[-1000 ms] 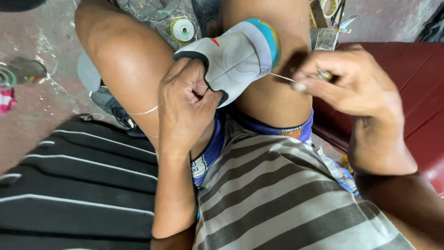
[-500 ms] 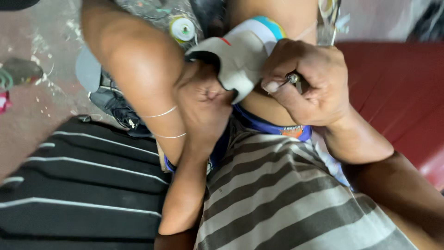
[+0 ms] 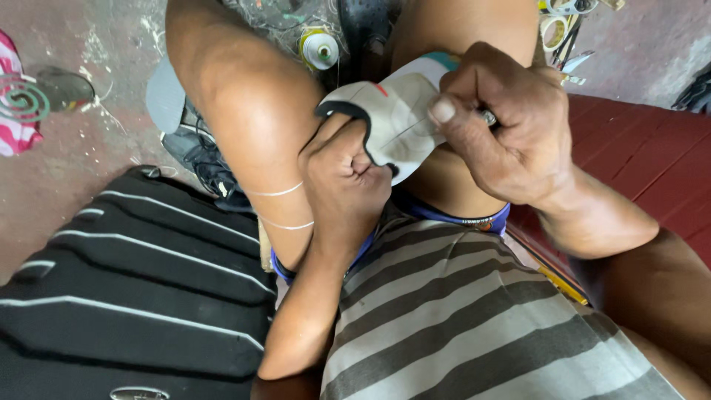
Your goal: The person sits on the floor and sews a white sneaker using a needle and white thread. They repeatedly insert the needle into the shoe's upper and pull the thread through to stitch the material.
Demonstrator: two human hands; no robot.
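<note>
The left hand [image 3: 344,174] is curled into a tight fist around the edge of a white shoe [image 3: 392,118], its fingers hooked inside the dark-rimmed opening and pinning the shoe between the person's bare knees. The right hand [image 3: 511,126] is closed as well, thumb pressed flat on the shoe's upper and the fingers wrapped around a small metal tool [image 3: 489,116], of which only a glinting tip shows behind the knuckles; what kind of tool it is cannot be told. The shoe lies tilted against the right thigh, with a red mark and a blue-green patch near its top edge.

Two turns of pale thread [image 3: 278,207] cross the left leg just below the knee. Beneath the hands is a grey-and-white striped shirt [image 3: 459,318]. To the left on the floor lies a black ribbed suitcase [image 3: 133,289], and past it a green spiral coil [image 3: 22,100]. Above the knees a spool of thread [image 3: 320,48] rests on the floor. A dark red bench [image 3: 644,155] runs along the right side.
</note>
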